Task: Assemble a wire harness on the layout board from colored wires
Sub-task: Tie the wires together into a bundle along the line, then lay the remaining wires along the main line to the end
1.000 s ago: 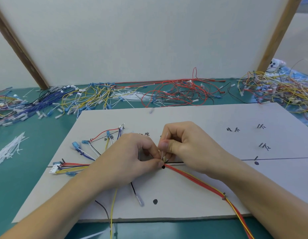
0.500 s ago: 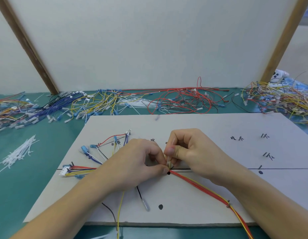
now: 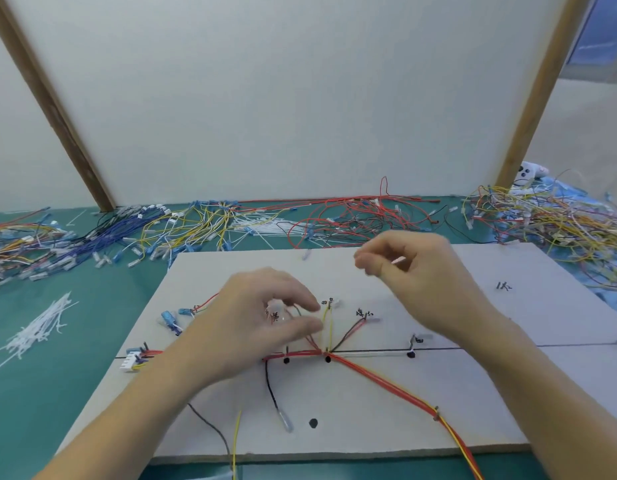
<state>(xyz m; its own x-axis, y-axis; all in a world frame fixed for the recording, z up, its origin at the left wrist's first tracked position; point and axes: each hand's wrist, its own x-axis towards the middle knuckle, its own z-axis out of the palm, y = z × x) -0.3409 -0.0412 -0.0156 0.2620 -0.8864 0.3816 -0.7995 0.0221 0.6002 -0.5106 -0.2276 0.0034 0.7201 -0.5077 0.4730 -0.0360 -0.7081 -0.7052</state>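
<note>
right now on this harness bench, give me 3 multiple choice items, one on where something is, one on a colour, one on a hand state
1. Where does the pile of loose white cable ties lie?
A. on the green mat left of the layout board
B. on the board's right half
C. against the back wall

2. What colour is the thick bundle running from the board's middle toward the near right edge?
A. blue and white
B. mostly red with yellow
C. all black

3. What is the right hand doing?
A. lying flat on the board
B. raised above the board, pinching a small pale piece
C. gripping the white connector

Answers:
1 A, the ties sit on the mat beside the layout board.
2 B, red strands with yellow beside them.
3 B, the fingertips are closed on a pale sliver, clear of the board.
</note>
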